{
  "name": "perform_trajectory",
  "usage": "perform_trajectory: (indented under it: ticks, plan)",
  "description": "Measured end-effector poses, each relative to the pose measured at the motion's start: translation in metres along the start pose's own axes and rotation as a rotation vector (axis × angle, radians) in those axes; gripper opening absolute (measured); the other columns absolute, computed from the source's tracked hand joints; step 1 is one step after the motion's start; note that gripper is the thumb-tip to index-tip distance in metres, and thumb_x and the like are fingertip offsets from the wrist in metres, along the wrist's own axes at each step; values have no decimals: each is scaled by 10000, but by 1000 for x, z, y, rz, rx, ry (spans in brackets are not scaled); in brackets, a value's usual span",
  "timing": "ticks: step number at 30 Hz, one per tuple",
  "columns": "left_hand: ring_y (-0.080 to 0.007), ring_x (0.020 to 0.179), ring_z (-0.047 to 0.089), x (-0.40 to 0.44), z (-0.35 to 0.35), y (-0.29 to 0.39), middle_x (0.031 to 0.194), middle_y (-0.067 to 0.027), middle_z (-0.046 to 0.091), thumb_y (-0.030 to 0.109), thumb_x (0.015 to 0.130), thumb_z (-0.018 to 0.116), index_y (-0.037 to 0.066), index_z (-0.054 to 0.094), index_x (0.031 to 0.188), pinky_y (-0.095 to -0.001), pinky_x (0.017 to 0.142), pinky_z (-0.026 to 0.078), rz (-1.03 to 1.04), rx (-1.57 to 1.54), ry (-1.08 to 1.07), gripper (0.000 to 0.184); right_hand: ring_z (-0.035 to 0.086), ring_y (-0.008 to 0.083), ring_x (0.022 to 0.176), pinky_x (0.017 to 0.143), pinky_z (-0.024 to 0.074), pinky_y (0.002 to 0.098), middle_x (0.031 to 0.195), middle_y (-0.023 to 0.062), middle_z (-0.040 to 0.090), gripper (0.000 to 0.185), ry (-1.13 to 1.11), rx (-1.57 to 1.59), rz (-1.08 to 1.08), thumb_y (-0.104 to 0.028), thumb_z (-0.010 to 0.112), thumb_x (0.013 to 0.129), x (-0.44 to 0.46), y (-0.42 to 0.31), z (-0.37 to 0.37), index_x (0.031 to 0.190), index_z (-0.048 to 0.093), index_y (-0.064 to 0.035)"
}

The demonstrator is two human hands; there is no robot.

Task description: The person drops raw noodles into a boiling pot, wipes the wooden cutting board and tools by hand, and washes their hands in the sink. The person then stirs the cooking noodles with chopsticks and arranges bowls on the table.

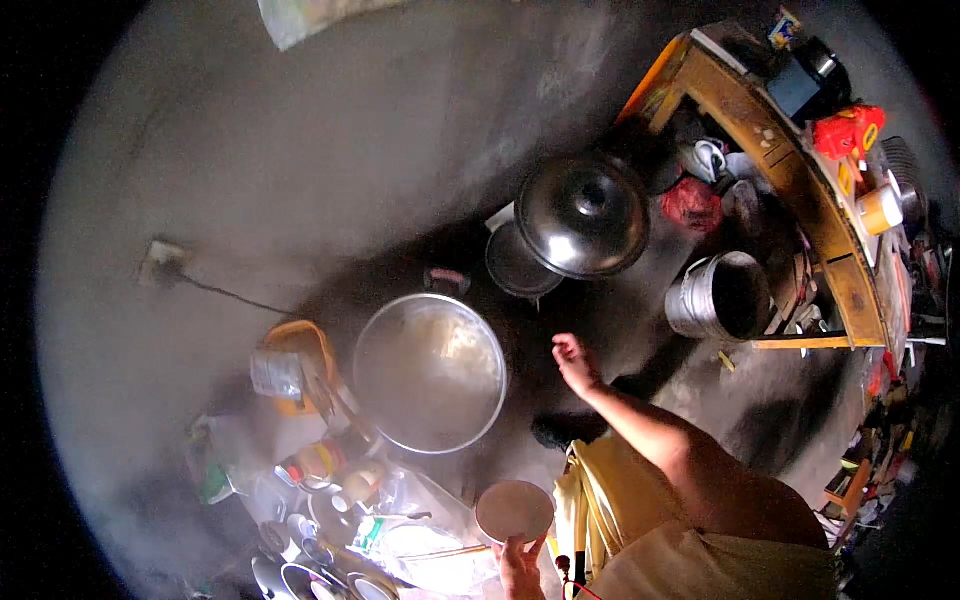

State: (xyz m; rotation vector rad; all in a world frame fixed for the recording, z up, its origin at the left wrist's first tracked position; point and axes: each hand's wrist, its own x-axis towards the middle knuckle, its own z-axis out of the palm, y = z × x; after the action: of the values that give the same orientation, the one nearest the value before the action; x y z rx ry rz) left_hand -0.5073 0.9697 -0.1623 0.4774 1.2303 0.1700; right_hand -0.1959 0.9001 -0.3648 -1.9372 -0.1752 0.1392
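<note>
In the head view my left hand (518,568) is at the bottom edge, its fingers closed on the rim of a round, pale brown bowl (515,512). My right hand (574,367) reaches over the dark floor with loosely curled fingers and nothing visible in it. To its left stands a wide, shallow metal pan (430,375) with a bright rim, and its inside looks hazy. Beyond the right hand, a shiny domed metal lid (585,220) with a dark knob partly overlaps a dark round pan (518,262).
A metal bucket (700,298) stands at the right, beside a curved-looking wooden table (815,200) loaded with goods. Crowded dishes, cups and bottles (330,480) lie at the lower left near an orange basket (305,340). A cord (235,292) runs from a wall socket (162,262).
</note>
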Motion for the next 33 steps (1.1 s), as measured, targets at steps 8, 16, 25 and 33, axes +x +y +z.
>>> perform_trajectory:
  ticks: [8, 16, 25, 33]
  plan:
    - [-261, 1008, 521, -21, 47, 6, 1117, -138, 508, 118, 707, 565, 19, 398, 1169, -467, 805, 495, 59, 151, -71, 501, 538, 212, 791, 693, 455, 315, 937, 84, 539, 348, 314, -326, -52, -204, 586, 796, 152, -64, -117, 1102, 462, -94]
    - [-320, 1034, 508, -14, 77, -25, 1112, -145, 516, 94, 736, 567, 25, 458, 1127, -553, 809, 476, 57, -5, -55, 412, 446, 361, 1076, 892, 379, 421, 1171, 213, 465, 640, 19, -751, -215, -310, 640, 734, 249, -91, -112, 1284, 358, -141]
    - [-261, 1123, 420, 8, 99, -61, 1203, -94, 447, 267, 810, 562, 81, 459, 1160, -496, 886, 410, 115, 102, -358, 409, 565, 325, 862, 717, 448, 428, 962, 176, 566, 458, -182, -492, -298, -182, 612, 635, 252, -114, -155, 1072, 501, -103]
    - [-282, 1164, 382, 26, 261, -30, 1245, -104, 407, 275, 783, 563, 75, 408, 1201, -522, 896, 401, -122, 228, -299, 489, 536, 262, 851, 759, 431, 339, 937, 145, 530, 449, -42, -173, -275, -232, 663, 695, 136, -132, -338, 1059, 455, -71]
